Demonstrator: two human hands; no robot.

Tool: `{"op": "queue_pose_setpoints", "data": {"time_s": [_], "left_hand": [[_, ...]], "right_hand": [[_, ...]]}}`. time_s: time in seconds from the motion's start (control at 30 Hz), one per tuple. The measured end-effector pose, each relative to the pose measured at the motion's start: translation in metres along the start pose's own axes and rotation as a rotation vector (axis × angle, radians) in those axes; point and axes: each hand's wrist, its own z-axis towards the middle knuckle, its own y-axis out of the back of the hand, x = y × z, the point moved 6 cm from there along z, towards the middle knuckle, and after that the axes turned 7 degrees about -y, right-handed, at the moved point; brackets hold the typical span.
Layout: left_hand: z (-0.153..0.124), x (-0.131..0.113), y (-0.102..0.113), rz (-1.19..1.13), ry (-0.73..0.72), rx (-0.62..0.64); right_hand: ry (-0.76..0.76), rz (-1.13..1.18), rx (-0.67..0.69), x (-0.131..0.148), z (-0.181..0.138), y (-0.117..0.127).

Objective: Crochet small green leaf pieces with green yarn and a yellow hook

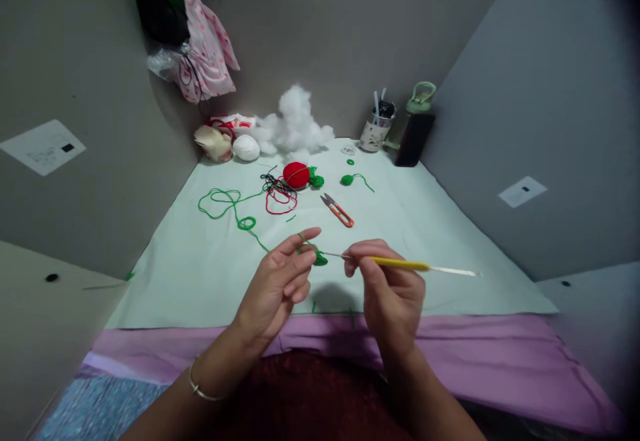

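Observation:
My left hand (285,281) pinches a small green crochet piece (320,260), with green yarn (225,204) looped over its forefinger and trailing back across the pale cloth. My right hand (387,288) is closed round a yellow-handled crochet hook (400,264); the hook's metal tip reaches into the green piece. Both hands hover just above the near edge of the cloth.
On the pale cloth (450,241) lie orange thread snips (338,210), a red crochet ball with green leaves (298,174), red and black thread (278,194) and a small green piece (348,179). At the back are white stuffing (295,124), a cup of tools (376,131) and a dark bottle (415,134). A bag (200,48) hangs on the wall.

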Motion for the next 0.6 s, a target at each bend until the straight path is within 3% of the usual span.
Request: {"op": "queue_pose_setpoints", "data": {"time_s": [0.1, 0.23, 0.33, 0.43, 0.6], "left_hand": [[-0.002, -0.002, -0.003, 0.076, -0.122, -0.016], [-0.002, 0.009, -0.005, -0.007, 0.069, 0.052], [0.000, 0.002, 0.001, -0.059, 0.051, 0.004], [-0.001, -0.003, 0.001, -0.015, -0.018, -0.013], [-0.006, 0.002, -0.007, 0.077, -0.048, 0.022]], "right_hand": [[0.040, -0.088, 0.051, 0.003, 0.000, -0.008], [0.282, -0.333, 0.019, 0.014, -0.009, -0.010], [0.101, -0.110, -0.026, 0.005, -0.002, -0.001], [-0.082, 0.122, 0.031, -0.007, 0.004, -0.003], [-0.107, 0.124, 0.086, -0.013, 0.002, -0.009]]}}
